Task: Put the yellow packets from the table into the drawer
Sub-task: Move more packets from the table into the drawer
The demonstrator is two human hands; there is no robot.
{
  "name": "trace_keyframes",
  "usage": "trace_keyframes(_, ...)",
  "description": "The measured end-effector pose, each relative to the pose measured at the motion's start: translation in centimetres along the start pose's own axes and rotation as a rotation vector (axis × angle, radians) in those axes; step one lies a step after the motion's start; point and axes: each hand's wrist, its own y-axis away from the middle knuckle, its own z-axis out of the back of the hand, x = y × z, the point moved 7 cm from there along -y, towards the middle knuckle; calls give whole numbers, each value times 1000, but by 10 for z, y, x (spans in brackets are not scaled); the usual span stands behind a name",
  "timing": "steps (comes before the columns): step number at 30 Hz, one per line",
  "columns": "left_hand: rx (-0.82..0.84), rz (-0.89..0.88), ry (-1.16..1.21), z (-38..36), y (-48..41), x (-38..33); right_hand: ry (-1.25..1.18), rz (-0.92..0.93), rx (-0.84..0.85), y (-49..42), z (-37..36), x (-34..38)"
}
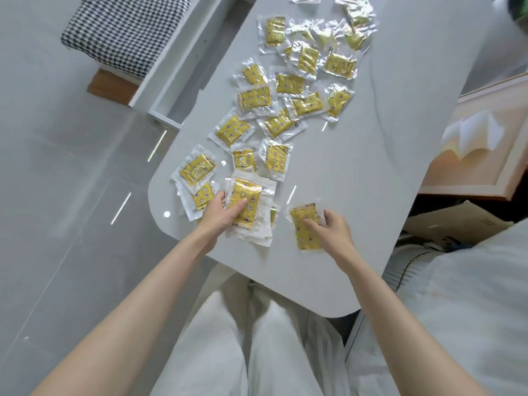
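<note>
Left hand: your left hand (221, 214) grips a stack of packets (251, 201), thumb laid across the top yellow face and fingers curled at the stack's left edge.
Right hand: your right hand (333, 230) pinches a single packet (304, 232), fingertips on its yellow face and thumb at its far right corner.
Hands together: they are apart, each clamped on its own load, with a strip of bare bench (371, 172) between them.
Stack: it lies flat on the bench under your left hand, clear wrapper edges fanned out at the near end.
Single packet: it sits just right of the stack. You cannot tell whether it is lifted or lying flat.
Loose packets: the loose packets (254, 100) lie scattered beyond both hands, some overlapping, and two sit just left of your left hand.
Drawer: the drawer (171, 104) stands open beyond and to the left of your left hand, at the bench's side. No packets show inside.
Surroundings: a checked cushion (125, 32) is past the drawer, a framed picture (485, 150) is beyond your right hand, and your trousers (228, 338) are below both forearms.
</note>
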Motion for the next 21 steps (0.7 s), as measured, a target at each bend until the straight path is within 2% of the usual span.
trace_keyframes(7,-123,-66,88,71,112,-37,-164,59,25,93,7,79)
trace_keyframes(10,-197,-114,162,109,150,-49,-206,85,87,121,-7,117)
trace_keyframes(16,-356,-160,300,203,197,-70,-177,173,189,153,-66,200)
trace_keyframes(21,-402,-210,331,296,200,-94,-183,228,246,159,-139,277)
